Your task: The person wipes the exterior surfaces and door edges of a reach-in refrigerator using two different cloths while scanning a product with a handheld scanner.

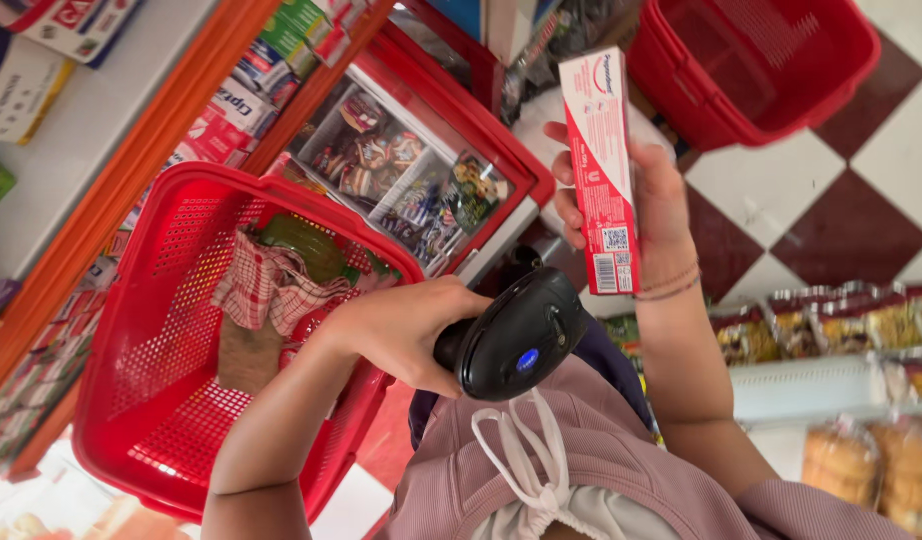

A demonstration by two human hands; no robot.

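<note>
I have the left hand (pixel 406 330) wrapped around the grip of a black handheld scanner (pixel 521 335) at the centre of the frame, fingers closed tight on it, its head turned toward the upper right. The right hand (pixel 631 200) holds a long red and white carton (pixel 601 170) upright just above the scanner, fingers curled behind it and thumb on its edge, the printed code panel at its lower end facing me.

By my judgement this is the scanning step: box and reader are close but apart, and the next move calls for lining the reader's window squarely on that code panel at the lower end of the carton.

To the left, a red basket (pixel 151 330) sits beside my left forearm, holding a checked cloth (pixel 266 285) and a green packet (pixel 306 245). A second red basket (pixel 761 60) rests on the chequered floor (pixel 861 190) at upper right. A red-framed glass case (pixel 421 170) of small packets lies behind the hands, and bagged goods (pixel 861 320) line a shelf at right. Nothing stands between carton and scanner.
</note>
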